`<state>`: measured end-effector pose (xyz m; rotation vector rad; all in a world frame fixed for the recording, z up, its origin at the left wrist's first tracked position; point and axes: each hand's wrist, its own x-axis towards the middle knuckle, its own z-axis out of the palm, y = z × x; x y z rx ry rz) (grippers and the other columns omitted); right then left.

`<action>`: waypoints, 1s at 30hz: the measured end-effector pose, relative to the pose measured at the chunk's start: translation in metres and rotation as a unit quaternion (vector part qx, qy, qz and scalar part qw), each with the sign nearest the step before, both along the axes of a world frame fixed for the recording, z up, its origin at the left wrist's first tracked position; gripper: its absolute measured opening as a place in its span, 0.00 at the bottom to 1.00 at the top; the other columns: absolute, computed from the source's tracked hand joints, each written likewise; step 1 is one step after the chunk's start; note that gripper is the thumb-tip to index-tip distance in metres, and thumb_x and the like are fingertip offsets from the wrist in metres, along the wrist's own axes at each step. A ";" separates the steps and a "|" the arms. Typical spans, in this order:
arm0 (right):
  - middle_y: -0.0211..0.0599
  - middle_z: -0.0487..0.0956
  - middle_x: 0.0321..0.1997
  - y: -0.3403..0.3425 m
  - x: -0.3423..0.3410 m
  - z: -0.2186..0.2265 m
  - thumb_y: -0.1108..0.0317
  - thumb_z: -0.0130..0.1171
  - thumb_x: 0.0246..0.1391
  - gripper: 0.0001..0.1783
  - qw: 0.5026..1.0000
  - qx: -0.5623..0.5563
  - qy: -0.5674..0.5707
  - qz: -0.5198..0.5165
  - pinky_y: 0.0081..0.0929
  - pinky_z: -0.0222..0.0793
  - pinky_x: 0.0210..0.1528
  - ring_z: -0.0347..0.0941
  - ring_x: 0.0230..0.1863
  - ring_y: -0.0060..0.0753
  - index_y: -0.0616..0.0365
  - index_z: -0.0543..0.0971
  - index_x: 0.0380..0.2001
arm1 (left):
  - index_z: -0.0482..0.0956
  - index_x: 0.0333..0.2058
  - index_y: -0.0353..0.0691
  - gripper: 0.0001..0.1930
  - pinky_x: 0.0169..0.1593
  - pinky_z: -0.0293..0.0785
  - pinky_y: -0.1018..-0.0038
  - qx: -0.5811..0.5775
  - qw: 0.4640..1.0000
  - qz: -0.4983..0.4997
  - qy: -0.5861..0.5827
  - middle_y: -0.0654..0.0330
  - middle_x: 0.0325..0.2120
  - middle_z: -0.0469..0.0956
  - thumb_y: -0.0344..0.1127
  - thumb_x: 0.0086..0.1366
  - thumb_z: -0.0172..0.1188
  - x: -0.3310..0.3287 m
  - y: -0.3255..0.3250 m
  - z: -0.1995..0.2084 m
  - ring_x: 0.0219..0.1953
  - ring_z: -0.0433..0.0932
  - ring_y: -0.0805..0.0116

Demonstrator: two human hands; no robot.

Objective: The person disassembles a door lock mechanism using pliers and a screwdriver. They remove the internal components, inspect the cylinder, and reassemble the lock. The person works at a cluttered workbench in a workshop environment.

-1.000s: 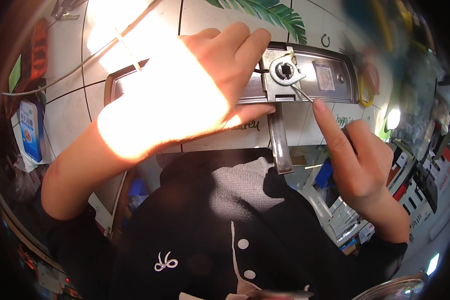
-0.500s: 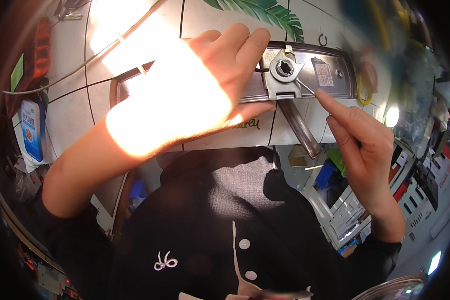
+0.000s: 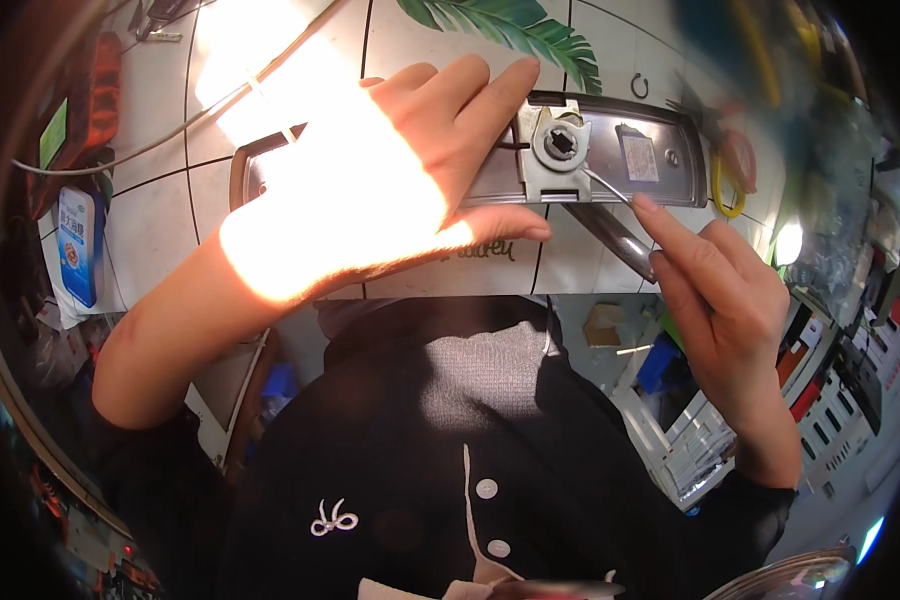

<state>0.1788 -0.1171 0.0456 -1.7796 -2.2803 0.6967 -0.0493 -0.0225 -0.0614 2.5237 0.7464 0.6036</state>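
A long metal door handle plate lies back side up, with a metal latch mechanism fixed on it. Its lever sticks out from under the near edge. My left hand, partly washed out by glare, lies across the plate. Its fingers bend over the far edge and its thumb stretches out on the near side, apart from the plate. Between thumb and fingers my right hand pinches a thin metal rod. The rod's tip meets the lower right of the mechanism's round hub.
Beyond the plate lies a small C-shaped retaining ring. Yellow-handled pliers are to the right. A thin cable crosses the far left, near a blue-and-white pack. A green leaf print marks the tiled tabletop.
The lever has swung to the right and upward, and the mechanism's pointed cam has turned with it. My left thumb has moved away from the plate's near edge. The rod stays at the hub.
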 end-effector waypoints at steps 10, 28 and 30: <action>0.30 0.73 0.27 -0.026 0.016 -0.010 0.75 0.69 0.46 0.25 0.986 0.069 0.113 -0.101 0.17 0.60 0.23 0.64 0.22 0.18 0.63 0.77 0.50 | 0.69 0.55 0.33 0.41 0.37 0.75 0.70 0.035 0.998 -0.015 0.050 0.56 0.34 0.71 0.63 0.55 0.61 -0.007 -0.002 0.005 0.33 0.76 0.60; 0.41 0.76 0.30 -0.022 0.014 -0.034 0.82 0.66 0.42 0.15 0.988 0.135 0.060 -0.039 0.27 0.68 0.28 0.74 0.27 0.38 0.63 0.81 0.37 | 0.76 0.56 0.46 0.37 0.53 0.67 0.64 0.049 0.998 -0.037 -0.005 0.59 0.50 0.73 0.51 0.45 0.72 -0.003 -0.006 0.026 0.49 0.74 0.60; 0.40 0.76 0.30 -0.022 0.011 -0.035 0.81 0.67 0.41 0.13 0.988 0.132 0.066 -0.055 0.26 0.68 0.26 0.74 0.27 0.37 0.62 0.82 0.35 | 0.76 0.54 0.46 0.36 0.53 0.68 0.65 0.013 0.999 -0.037 -0.002 0.58 0.49 0.74 0.46 0.44 0.74 -0.003 -0.010 0.027 0.49 0.74 0.60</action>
